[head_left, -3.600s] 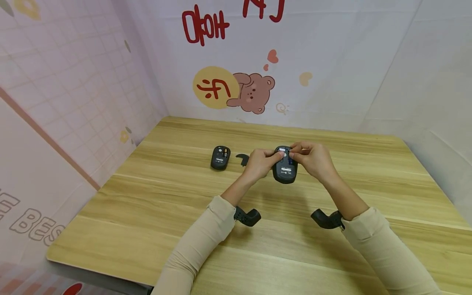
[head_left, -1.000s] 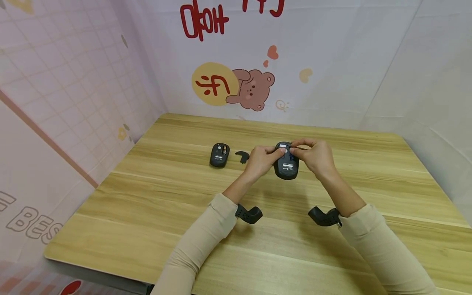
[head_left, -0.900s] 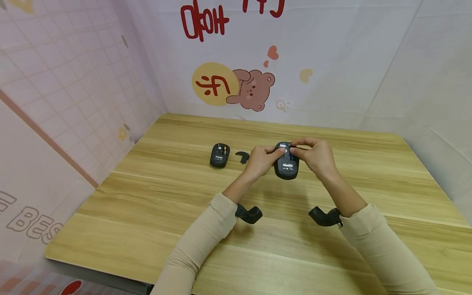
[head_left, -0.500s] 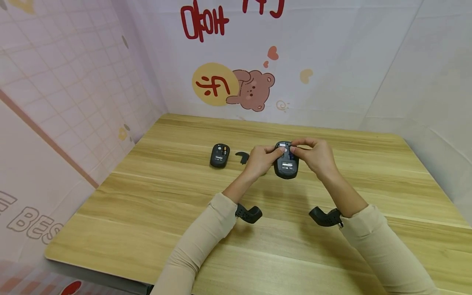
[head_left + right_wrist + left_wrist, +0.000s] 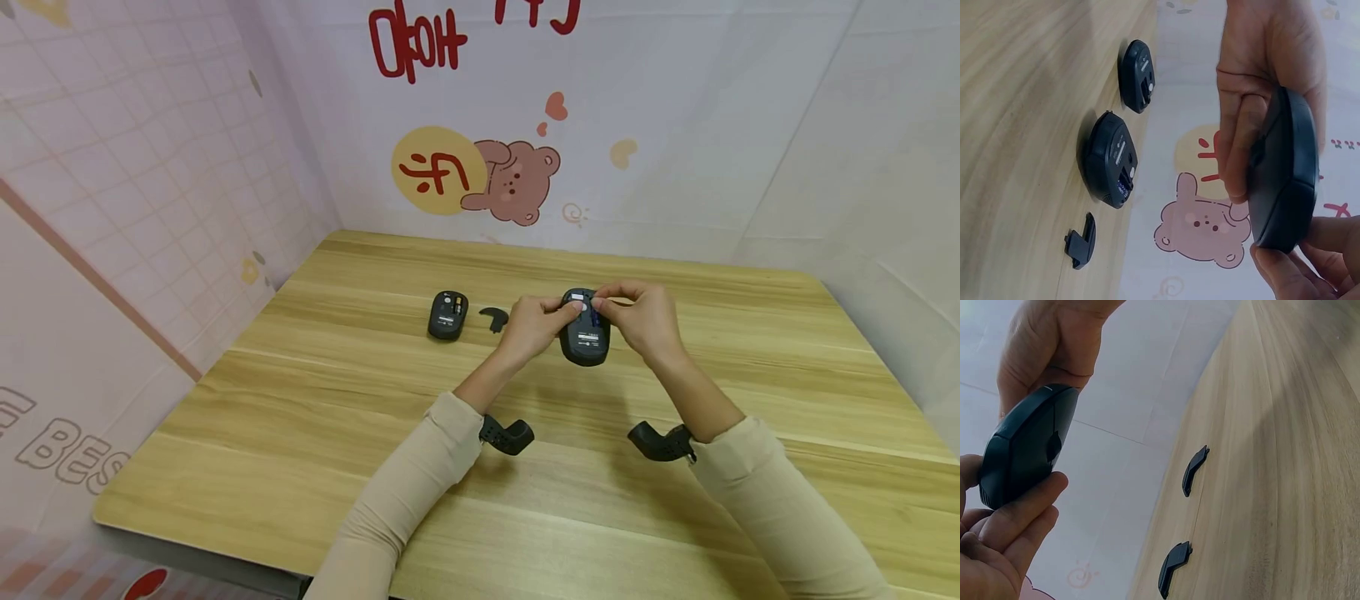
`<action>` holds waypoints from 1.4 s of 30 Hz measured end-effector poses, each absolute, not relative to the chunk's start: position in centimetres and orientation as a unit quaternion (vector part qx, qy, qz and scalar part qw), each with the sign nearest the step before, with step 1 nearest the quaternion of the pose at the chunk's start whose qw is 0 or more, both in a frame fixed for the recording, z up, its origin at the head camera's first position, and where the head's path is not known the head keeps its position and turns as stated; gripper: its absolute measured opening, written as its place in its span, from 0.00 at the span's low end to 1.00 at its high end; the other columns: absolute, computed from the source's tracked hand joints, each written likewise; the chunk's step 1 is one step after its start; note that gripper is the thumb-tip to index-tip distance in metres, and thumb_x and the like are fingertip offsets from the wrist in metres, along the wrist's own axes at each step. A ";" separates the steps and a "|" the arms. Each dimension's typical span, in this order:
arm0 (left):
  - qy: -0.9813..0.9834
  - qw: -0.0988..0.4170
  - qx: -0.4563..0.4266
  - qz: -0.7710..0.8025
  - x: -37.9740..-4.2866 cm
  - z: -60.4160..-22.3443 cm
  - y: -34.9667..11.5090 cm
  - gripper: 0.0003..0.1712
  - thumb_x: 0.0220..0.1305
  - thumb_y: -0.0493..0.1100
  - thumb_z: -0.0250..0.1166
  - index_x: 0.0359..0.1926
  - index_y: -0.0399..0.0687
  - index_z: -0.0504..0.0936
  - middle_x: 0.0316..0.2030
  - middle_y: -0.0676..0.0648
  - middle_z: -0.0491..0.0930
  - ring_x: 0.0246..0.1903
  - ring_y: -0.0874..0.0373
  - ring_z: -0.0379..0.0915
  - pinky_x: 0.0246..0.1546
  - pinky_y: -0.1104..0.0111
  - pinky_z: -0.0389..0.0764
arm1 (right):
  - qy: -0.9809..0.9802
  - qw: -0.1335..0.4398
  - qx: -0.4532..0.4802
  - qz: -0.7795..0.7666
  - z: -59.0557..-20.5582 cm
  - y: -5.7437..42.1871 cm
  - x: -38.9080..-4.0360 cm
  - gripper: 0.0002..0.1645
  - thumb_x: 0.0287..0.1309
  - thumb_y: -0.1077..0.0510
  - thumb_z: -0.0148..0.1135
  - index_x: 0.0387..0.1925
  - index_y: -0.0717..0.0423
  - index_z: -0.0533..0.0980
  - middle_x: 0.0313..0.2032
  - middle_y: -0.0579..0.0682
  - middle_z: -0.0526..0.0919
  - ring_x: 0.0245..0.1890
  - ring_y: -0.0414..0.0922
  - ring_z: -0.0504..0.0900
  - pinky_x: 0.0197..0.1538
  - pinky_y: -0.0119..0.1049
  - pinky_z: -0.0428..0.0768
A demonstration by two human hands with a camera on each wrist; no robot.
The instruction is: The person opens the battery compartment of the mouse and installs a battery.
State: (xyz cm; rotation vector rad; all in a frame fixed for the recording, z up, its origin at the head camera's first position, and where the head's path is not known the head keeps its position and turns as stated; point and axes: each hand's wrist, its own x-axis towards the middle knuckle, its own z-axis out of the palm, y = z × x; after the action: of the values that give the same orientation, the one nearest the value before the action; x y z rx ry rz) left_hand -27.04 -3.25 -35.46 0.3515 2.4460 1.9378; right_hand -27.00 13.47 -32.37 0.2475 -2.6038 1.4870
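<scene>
A black computer mouse (image 5: 585,346) is held up off the table with its underside towards me. My left hand (image 5: 528,327) grips its left side, thumb on the underside and fingers behind, as the left wrist view shows. The fingers of my right hand (image 5: 643,317) hold the right edge, with the thumb by the narrow battery slot. Something dark blue, apparently a battery (image 5: 596,318), shows in that slot, partly covered by the thumb. Another mouse (image 5: 447,315) lies underside up on the table, with a battery visible. A curved black cover (image 5: 494,318) lies right of it.
On the wooden table (image 5: 300,433), the right wrist view also shows a nearer mouse (image 5: 1110,159) underside up and a black cover (image 5: 1082,244). Two covers, one nearer the wall (image 5: 1194,470), appear in the left wrist view. A printed white wall (image 5: 675,100) stands behind the table.
The head view has tilted slightly. The held mouse and both hands have shifted only a little, and both grips look the same. The mouse and cover on the table have not moved.
</scene>
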 end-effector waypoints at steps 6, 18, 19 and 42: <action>0.775 0.003 0.104 0.624 -27.1 -35.4 -3.2 0.19 0.66 0.50 0.61 0.45 0.39 0.85 0.32 0.48 0.84 0.31 0.63 0.79 0.31 0.69 0.81 | -0.863 0.049 0.094 0.494 -32.2 13.8 -26.9 0.12 0.62 0.62 0.60 0.42 0.68 0.79 0.56 0.62 0.75 0.49 0.54 0.80 0.39 0.23 0.81; 0.791 -0.007 0.106 0.602 -27.2 -35.6 -3.0 0.19 0.66 0.51 0.61 0.43 0.40 0.86 0.31 0.48 0.84 0.30 0.64 0.77 0.25 0.75 0.76 | -0.868 0.045 0.097 0.486 -32.4 13.8 -27.2 0.10 0.62 0.63 0.60 0.41 0.67 0.78 0.57 0.63 0.73 0.54 0.58 0.76 0.50 0.44 0.80; 0.791 -0.007 0.108 0.602 -27.2 -35.6 -3.0 0.19 0.66 0.50 0.61 0.43 0.40 0.86 0.31 0.48 0.85 0.30 0.64 0.78 0.26 0.75 0.76 | -0.865 0.044 0.091 0.492 -32.5 13.8 -27.3 0.10 0.61 0.63 0.60 0.42 0.67 0.78 0.56 0.63 0.74 0.53 0.57 0.77 0.48 0.40 0.81; 0.775 -0.010 0.073 0.627 -27.3 -35.6 -2.5 0.19 0.63 0.50 0.64 0.47 0.41 0.85 0.35 0.47 0.85 0.32 0.63 0.81 0.31 0.70 0.82 | -0.828 -0.009 0.055 0.558 -32.3 14.3 -27.8 0.21 0.62 0.58 0.61 0.51 0.68 0.73 0.49 0.58 0.78 0.34 0.32 0.80 0.39 0.29 0.83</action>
State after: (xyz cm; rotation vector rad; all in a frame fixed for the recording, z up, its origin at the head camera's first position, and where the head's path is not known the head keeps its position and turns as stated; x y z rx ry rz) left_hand -27.28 -2.46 -35.57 0.2320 2.4514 1.9832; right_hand -27.76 14.34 -32.33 0.1745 -2.6150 1.7642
